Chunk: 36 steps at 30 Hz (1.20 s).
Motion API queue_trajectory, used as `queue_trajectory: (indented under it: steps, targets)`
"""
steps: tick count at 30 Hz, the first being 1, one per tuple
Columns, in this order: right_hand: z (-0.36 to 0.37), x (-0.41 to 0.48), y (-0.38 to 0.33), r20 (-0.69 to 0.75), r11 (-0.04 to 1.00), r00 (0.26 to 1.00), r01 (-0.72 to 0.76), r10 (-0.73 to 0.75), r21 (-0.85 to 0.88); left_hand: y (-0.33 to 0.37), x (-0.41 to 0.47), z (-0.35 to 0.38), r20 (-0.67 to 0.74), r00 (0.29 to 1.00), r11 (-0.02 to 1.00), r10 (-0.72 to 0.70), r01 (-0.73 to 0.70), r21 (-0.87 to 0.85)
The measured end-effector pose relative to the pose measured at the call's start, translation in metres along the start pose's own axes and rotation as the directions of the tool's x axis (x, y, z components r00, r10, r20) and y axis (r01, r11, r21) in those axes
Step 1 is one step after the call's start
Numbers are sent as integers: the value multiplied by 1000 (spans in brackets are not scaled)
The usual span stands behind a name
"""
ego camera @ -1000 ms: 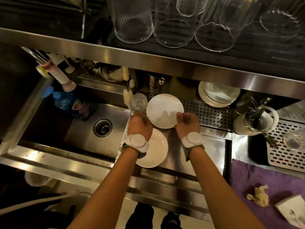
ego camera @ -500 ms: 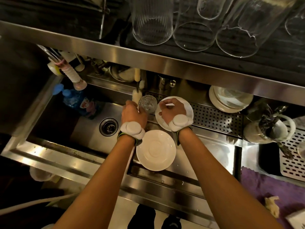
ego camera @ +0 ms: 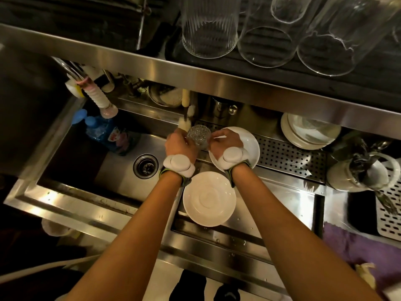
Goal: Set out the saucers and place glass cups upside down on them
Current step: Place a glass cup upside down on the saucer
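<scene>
Two white saucers lie on the steel counter beside the sink: a near saucer [ego camera: 209,198] and a far saucer [ego camera: 249,146] partly under my right wrist. A small cut-glass cup [ego camera: 198,135] is held up between both hands, just left of the far saucer. My left hand [ego camera: 178,144] grips its left side and my right hand [ego camera: 224,141] has its fingers on the right side. The cup's lower part is hidden by my hands, so which way up it is I cannot tell.
The sink basin [ego camera: 121,170] with its drain [ego camera: 145,166] lies to the left, a blue soap bottle [ego camera: 104,131] at its back. A stack of plates [ego camera: 308,131] and a cutlery holder [ego camera: 364,172] stand right. Tall glasses [ego camera: 209,27] hang overhead on the shelf.
My right hand left the far saucer lying on the counter and moved left to the glass cup. Both hands now hold the cup together, slightly further back.
</scene>
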State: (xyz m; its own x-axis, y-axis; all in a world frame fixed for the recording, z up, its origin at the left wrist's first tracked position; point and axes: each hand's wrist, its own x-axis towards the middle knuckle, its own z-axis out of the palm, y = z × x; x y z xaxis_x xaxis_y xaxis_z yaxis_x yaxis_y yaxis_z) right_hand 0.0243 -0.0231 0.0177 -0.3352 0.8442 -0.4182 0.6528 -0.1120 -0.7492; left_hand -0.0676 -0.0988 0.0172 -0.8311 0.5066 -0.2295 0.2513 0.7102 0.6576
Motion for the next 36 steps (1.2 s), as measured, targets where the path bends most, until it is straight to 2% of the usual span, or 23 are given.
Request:
queue_trajectory:
  steps: [7, 13, 22, 27, 34, 36]
  targets:
    - [-1, 1, 0, 9, 995, 1000, 27, -26, -100, 2, -2, 1, -15, 1000, 1000, -8, 8, -25]
    - [-6, -8, -6, -37, 999, 999, 1, -2, -33, 6, -9, -7, -34, 999, 999, -9, 8, -38]
    - [-15, -37, 0, -7, 998, 999, -31, 31, 57, 7, -41, -21, -57, 998, 996, 28, -33, -77]
    - [-21, -65, 15, 0, 968, 996, -89, 92, 233, 1, -72, -26, -35, 999, 995, 28, -31, -98]
    - [-22, -97, 51, 17, 979, 997, -83, 81, 188, -17, -115, -19, 2, 1000, 994, -5, 5, -107]
    - [-20, -104, 62, -4, 972, 993, -114, 117, 204, -24, -123, -14, 26, 999, 993, -22, 25, -114]
